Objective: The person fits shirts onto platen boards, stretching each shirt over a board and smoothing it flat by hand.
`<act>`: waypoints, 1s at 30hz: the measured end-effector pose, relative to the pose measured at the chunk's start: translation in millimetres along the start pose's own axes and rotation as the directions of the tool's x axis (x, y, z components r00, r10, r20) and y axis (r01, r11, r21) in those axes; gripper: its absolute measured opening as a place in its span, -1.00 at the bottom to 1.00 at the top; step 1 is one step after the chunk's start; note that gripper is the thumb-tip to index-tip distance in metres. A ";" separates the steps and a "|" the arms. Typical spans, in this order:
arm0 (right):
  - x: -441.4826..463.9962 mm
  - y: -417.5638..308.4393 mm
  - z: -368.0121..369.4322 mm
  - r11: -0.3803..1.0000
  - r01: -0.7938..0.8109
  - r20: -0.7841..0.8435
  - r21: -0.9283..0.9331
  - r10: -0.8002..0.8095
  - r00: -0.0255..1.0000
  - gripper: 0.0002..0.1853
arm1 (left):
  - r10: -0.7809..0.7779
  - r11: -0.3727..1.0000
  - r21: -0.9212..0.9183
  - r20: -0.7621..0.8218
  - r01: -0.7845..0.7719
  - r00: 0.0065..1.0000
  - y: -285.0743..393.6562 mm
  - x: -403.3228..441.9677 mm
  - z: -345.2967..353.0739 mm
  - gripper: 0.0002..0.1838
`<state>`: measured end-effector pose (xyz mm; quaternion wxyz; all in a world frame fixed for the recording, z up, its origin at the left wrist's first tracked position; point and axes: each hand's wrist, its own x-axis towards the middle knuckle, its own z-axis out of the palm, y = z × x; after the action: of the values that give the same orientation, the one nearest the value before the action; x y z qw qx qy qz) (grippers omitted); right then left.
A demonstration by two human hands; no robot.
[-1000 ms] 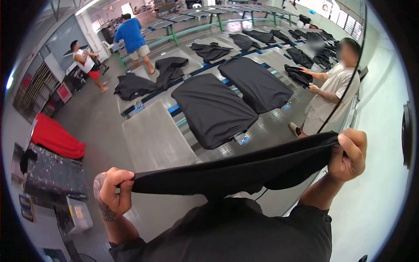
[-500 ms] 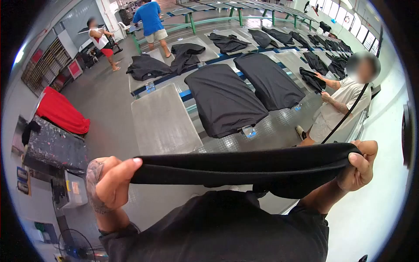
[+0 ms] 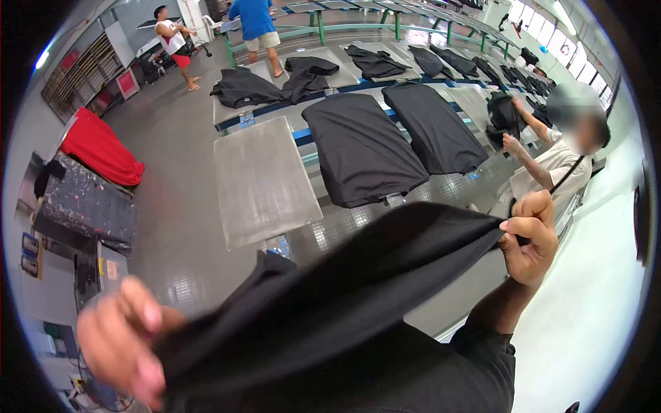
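A black shirt (image 3: 330, 296) is stretched slantwise in front of me, its right end higher than its left. At the upper right corner, my right hand (image 3: 530, 237) pinches the cloth between thumb and fingers. My left hand (image 3: 124, 341) is at the lower left end, blurred by motion, with thumb and fingers spread apart beside the cloth's edge. Part of the shirt hangs behind the stretched span, and its lower side merges with my own dark top.
A grey flat board (image 3: 265, 182) lies ahead, beside boards covered by black shirts (image 3: 365, 148). At right a co-worker (image 3: 551, 165) handles a dark garment (image 3: 505, 117). Two other people stand farther back. Red cloth (image 3: 103, 148) covers a stand at left; a white wall runs along the right.
My left hand has swung down and left, its fingers spreading. My right hand has shifted slightly left and up. The shirt has gone from a level folded band to a wider slanted sheet.
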<state>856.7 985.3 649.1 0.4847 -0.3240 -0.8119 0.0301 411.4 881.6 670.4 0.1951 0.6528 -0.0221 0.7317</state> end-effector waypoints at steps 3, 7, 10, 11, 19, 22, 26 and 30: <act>6.0 -3.1 33.0 0.991 -0.044 0.014 0.126 0.043 0.999 -0.76 | -0.178 0.867 -0.356 0.430 0.348 0.885 7.0 37.9 8.3 -0.79; 6.2 5.4 71.4 0.865 -0.095 0.113 0.493 0.044 0.993 -0.72 | -0.315 0.937 -0.100 0.167 0.334 0.934 19.5 22.0 -6.5 -0.75; -0.6 13.0 80.6 0.797 -0.088 0.113 0.597 0.024 0.993 -0.72 | -0.344 0.933 -0.001 0.296 0.360 0.891 35.5 27.8 -27.4 -0.76; -5.1 17.4 87.2 0.769 -0.126 0.115 0.626 0.068 0.991 -0.69 | -0.345 0.929 0.029 0.422 0.368 0.839 36.7 34.4 -43.2 -0.75; -48.8 19.9 185.2 0.892 -0.383 0.865 0.240 -0.017 0.502 -0.70 | -0.401 0.857 0.217 -0.290 0.468 0.869 52.3 -1.6 -52.2 -0.62; -78.1 35.6 220.8 0.954 -0.279 0.883 0.111 0.034 0.468 -0.73 | -0.448 0.850 0.108 -0.366 0.515 0.816 65.9 -12.1 -61.8 -0.60; -66.3 81.7 230.5 0.989 -0.107 0.754 -0.102 0.147 0.640 -0.78 | -0.670 0.408 0.648 -0.266 0.643 0.693 66.7 -32.4 -63.8 -0.49; -48.6 94.5 247.4 0.979 0.083 0.681 -0.188 0.069 0.729 -0.79 | -0.902 0.089 0.919 -0.089 0.385 0.422 59.6 -68.7 -122.2 -0.63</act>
<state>719.6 1098.5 446.7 0.1159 -0.3352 -0.9330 0.0617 281.9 844.0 599.5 0.1525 0.7492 0.5942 0.2499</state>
